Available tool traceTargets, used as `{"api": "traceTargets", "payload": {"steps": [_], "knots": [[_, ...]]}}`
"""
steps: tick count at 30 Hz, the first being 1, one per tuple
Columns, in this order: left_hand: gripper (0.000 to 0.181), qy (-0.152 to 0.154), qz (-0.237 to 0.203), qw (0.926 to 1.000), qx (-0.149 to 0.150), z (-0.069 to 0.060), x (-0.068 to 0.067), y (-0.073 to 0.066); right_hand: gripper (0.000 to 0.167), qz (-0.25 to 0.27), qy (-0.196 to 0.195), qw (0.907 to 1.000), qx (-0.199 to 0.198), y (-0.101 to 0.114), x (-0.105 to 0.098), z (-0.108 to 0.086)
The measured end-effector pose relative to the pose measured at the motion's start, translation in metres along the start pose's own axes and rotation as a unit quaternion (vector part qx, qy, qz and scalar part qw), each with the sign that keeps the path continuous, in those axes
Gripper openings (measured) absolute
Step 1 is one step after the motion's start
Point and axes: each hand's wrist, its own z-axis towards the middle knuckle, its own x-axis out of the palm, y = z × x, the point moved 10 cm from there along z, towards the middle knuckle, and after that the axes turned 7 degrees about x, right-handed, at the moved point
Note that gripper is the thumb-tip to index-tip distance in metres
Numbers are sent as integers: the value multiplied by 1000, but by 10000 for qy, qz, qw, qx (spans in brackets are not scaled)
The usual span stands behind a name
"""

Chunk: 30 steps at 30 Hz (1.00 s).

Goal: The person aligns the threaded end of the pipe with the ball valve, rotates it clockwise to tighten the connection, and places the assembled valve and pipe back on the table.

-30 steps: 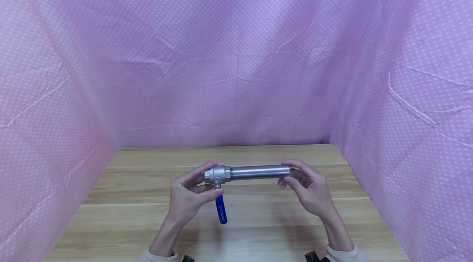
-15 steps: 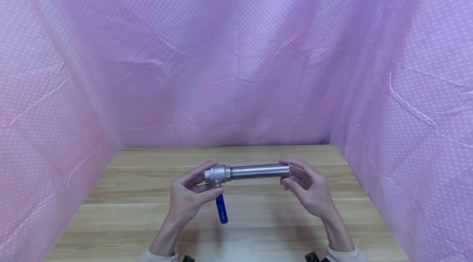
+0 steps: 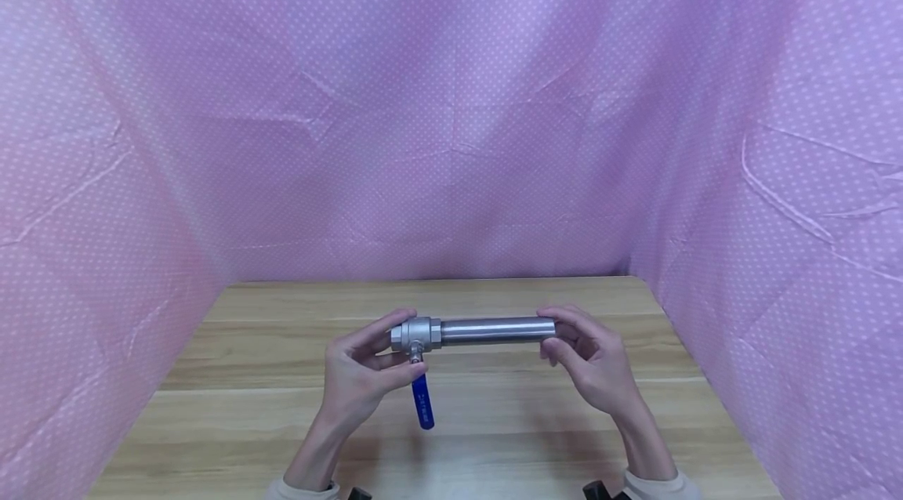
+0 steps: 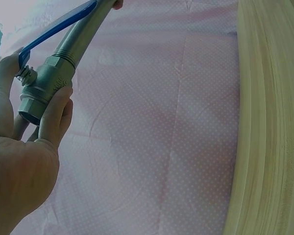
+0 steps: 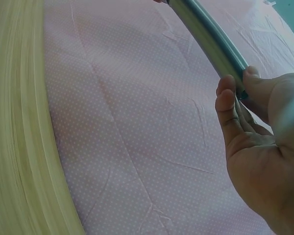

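Observation:
My left hand [image 3: 360, 375] grips a silver ball valve [image 3: 416, 334] by its body, the thumb against the base of its blue lever handle [image 3: 423, 402], which points toward me. From the valve's right side runs a straight metal pipe [image 3: 494, 330], joined at a threaded end visible in the left wrist view. At the pipe's far right end, my right hand [image 3: 600, 367] pinches it between thumb and fingers. Valve and pipe are held level above the table. In the right wrist view the thumb and fingertips touch the pipe's end [image 5: 210, 44].
A light wood-grain table [image 3: 451, 453] lies beneath the hands. Pink cloth with white dots [image 3: 451, 132] hangs behind it and on both sides. Black device parts [image 3: 596, 490] show at the wrists.
The right fingers shift slightly around the pipe's end, and that end rises a little, then lowers. The lever sways slightly. The left hand keeps its grip in nearly the same place.

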Motion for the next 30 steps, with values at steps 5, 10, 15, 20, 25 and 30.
{"api": "traceTargets", "payload": {"steps": [5,10,15,20,25,30], "knots": [[71,7,-38,10000,36,1,1,-1,41,-261,-90,9996,109,-1,-2,-1],[71,-20,29,10000,-28,0,1,-1,43,-284,-130,9993,223,-3,-1,-1],[71,-62,134,9998,-106,0,1,0,54,214,44,9997,91,-2,2,-1],[71,-48,41,9999,-96,-1,1,1,50,792,201,9963,-272,5,6,0],[71,-19,-34,10000,-14,0,2,0,43,875,181,9951,-417,7,5,0],[71,-13,-58,10000,45,0,2,-1,47,581,90,9981,-155,3,2,0]]}}
